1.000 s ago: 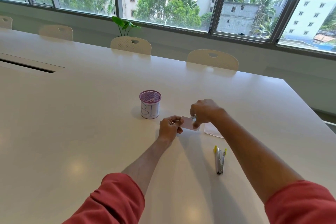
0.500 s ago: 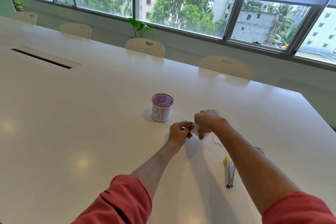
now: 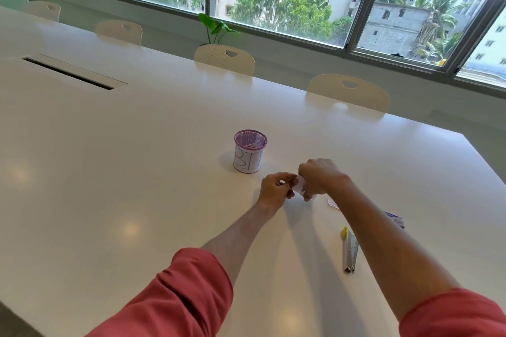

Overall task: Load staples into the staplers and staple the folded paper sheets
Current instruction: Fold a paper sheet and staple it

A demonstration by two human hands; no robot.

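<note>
Above the middle of the white table (image 3: 137, 172), my left hand (image 3: 275, 190) and my right hand (image 3: 320, 178) meet around a small folded pink paper sheet (image 3: 299, 184). Both hands pinch it, and most of the sheet is hidden by the fingers. Something small and metallic shows at my left fingertips, too small to name. A silver stapler with a yellow tip (image 3: 350, 250) lies flat on the table near my right forearm, untouched. Another pale paper piece (image 3: 332, 202) peeks out from behind my right wrist.
A purple mesh cup (image 3: 249, 151) with a white label stands just beyond my hands. A small purple packet (image 3: 395, 219) lies partly hidden behind my right forearm. Cream chairs (image 3: 349, 91) line the table's far edge under the windows. A cable slot (image 3: 68, 72) sits at the left.
The camera has swung so the scene sits further right and lower. My hands have drawn closer together over the pink paper, hiding more of it. The stapler has stayed put.
</note>
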